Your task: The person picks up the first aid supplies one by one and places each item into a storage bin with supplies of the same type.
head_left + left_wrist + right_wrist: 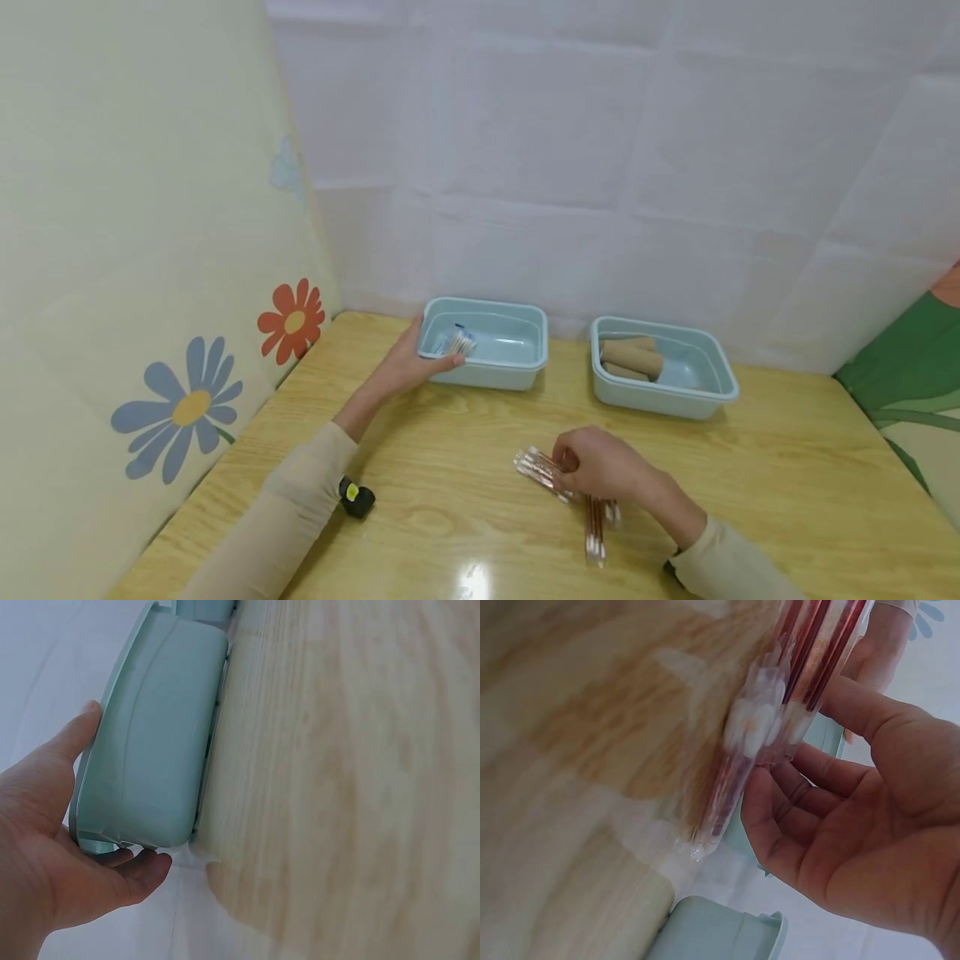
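Note:
My left hand (pixel 408 362) grips the left end of a light blue plastic basin (pixel 491 377), thumb over the rim. In the left wrist view its other fingers curl around the end of the basin (pixel 154 742). A small packet of white-tipped cotton swabs (pixel 459 342) lies inside. My right hand (pixel 611 467) is low over several clear-wrapped packets of red-brown swabs with white tips (pixel 595 537) on the table. Between thumb and fingers it pinches a swab packet (pixel 821 660), with another packet (pixel 724 787) right beside it.
A second light blue basin (pixel 660 403) stands to the right, holding several brown rolls (pixel 636 358). Both basins are near the back of the wooden table (pixel 435 467), close to a white cloth wall (pixel 540 150). A flower-printed cloth (pixel 75 275) borders the left side.

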`<move>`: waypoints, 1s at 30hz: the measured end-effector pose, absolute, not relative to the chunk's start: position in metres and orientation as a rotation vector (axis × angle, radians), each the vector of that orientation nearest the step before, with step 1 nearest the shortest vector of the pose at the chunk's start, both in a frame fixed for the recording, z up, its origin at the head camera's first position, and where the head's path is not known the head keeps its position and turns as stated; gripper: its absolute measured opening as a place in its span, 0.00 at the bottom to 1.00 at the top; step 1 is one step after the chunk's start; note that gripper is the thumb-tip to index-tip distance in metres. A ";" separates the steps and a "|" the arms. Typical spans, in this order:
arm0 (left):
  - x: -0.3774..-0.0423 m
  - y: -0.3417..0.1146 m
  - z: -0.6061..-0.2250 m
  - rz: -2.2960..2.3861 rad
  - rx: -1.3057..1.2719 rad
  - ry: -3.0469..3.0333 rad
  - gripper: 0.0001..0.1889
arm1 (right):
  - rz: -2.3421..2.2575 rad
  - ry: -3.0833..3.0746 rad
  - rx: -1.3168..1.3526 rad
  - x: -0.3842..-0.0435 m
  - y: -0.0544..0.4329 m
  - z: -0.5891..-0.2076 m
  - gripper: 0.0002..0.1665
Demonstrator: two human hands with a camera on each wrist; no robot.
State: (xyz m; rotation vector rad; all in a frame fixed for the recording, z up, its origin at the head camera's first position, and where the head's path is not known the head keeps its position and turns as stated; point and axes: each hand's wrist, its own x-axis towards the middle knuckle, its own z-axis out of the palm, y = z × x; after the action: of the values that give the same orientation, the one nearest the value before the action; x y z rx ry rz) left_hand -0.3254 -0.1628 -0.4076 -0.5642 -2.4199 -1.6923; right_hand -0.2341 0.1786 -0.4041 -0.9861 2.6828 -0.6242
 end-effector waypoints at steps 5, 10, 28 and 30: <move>-0.334 -0.168 -0.419 -1.673 -0.571 -2.439 0.50 | -0.669 2.661 -0.954 -0.235 0.178 -0.404 0.08; -0.336 -0.171 -0.422 -1.660 -0.576 -2.467 0.52 | -0.673 2.668 -0.972 -0.236 0.178 -0.405 0.07; -0.336 -0.171 -0.424 -1.636 -0.576 -2.488 0.51 | -0.636 2.706 -1.041 -0.236 0.174 -0.394 0.07; -0.336 -0.172 -0.424 -1.637 -0.589 -2.482 0.52 | -0.618 2.715 -1.063 -0.238 0.173 -0.390 0.06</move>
State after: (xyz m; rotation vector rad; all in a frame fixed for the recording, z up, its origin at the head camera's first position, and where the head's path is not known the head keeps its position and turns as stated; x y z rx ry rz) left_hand -0.3361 -0.1723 -0.4241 -0.5893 -2.4824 -1.6373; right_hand -0.2379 0.1730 -0.3895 -1.0630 2.7151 -0.6180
